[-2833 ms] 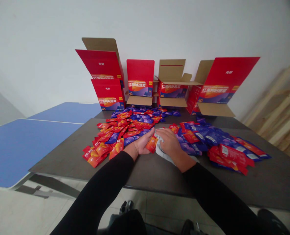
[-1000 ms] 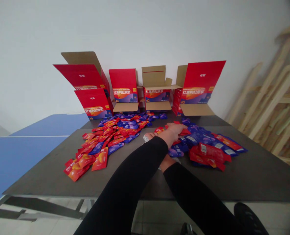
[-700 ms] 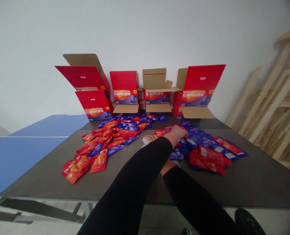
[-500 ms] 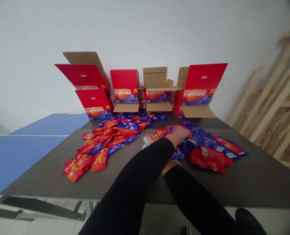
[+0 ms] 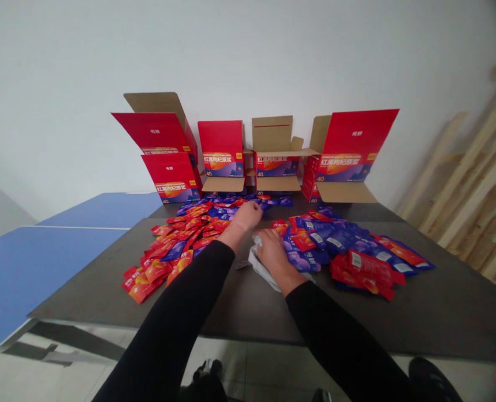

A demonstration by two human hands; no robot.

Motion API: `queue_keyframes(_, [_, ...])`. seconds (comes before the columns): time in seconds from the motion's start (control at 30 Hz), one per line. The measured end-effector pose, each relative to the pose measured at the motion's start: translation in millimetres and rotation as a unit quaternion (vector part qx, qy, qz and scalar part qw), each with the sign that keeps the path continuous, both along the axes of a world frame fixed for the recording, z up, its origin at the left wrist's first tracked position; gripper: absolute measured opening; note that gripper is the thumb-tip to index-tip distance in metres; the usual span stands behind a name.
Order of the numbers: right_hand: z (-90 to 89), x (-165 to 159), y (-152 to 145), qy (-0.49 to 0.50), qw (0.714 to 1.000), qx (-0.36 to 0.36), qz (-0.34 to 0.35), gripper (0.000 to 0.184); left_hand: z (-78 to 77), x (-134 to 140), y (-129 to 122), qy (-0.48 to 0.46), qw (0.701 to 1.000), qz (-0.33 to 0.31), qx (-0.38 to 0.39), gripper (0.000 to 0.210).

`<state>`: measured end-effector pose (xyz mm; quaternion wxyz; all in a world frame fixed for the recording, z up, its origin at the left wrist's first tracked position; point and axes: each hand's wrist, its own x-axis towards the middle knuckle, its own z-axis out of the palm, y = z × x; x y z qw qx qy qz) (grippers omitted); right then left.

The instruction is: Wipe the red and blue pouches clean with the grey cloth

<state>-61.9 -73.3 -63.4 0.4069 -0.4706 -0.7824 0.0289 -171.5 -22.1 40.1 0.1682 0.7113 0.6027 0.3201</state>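
My left hand (image 5: 248,215) is at the right edge of the left heap of red packets (image 5: 189,223) and purple packets. Its fingers are curled together and slightly blurred; anything inside them is hidden. Below and to the right, my right hand (image 5: 271,252) is closed on a crumpled white cloth (image 5: 264,272), which rests on the dark table (image 5: 231,307). The cloth shows on both sides of the fingers. Beside my right hand lies the right heap of purple packets (image 5: 306,258), with red packets (image 5: 365,271) on its near right part.
Along the back stand several red cartons: a stacked pair (image 5: 172,178) on the left, two middle cartons (image 5: 221,156) (image 5: 277,166), and a right carton (image 5: 348,162) with its flaps spread. A blue table (image 5: 63,251) adjoins on the left. Wooden frames (image 5: 477,173) lean at right.
My left hand has moved left from the right heap to the edge of the left heap, uncrossing my arms. My right hand and the cloth now show more fully. The view has shifted slightly.
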Motion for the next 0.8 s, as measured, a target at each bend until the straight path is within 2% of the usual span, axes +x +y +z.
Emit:
queue_keyframes(0.07, [-0.5, -0.7, -0.1, 0.009, 1.000, -0.002, 0.000, 0.043, -16.1, -37.0, 3.5, 0.096, 0.992, 0.077, -0.035, 0.020])
queue_keyframes(0.13, [-1.4, -0.5, -0.4, 0.011, 1.000, -0.001, 0.004, 0.044, -33.1, -61.0, 4.3, 0.179, 0.974, 0.122, -0.060, 0.035])
queue_keyframes(0.2, [-2.5, -0.1, -0.1, 0.012, 1.000, 0.000, 0.004, 0.044, -46.1, -71.6, 3.2, 0.233, 0.962, 0.122, -0.075, 0.054])
queue_keyframes(0.27, [-3.2, 0.1, 0.7, 0.013, 1.000, 0.001, 0.002, 0.044, -52.8, -72.3, 1.3, 0.263, 0.955, 0.112, -0.077, 0.064])
queue_keyframes(0.57, [-2.3, 0.7, 0.2, -0.002, 1.000, -0.012, -0.004, 0.042, -55.7, -56.4, 1.8, 0.305, 0.943, 0.113, -0.069, 0.066])
queue_keyframes(0.67, [-2.8, 0.8, 0.3, 0.002, 1.000, -0.004, 0.000, 0.042, -56.1, -52.3, 5.5, 0.298, 0.943, 0.134, -0.062, 0.075])
queue_keyframes(0.8, [-2.3, 1.1, 0.5, 0.006, 1.000, 0.001, 0.001, 0.043, -47.4, -50.4, 9.5, 0.256, 0.946, 0.168, -0.110, 0.085])
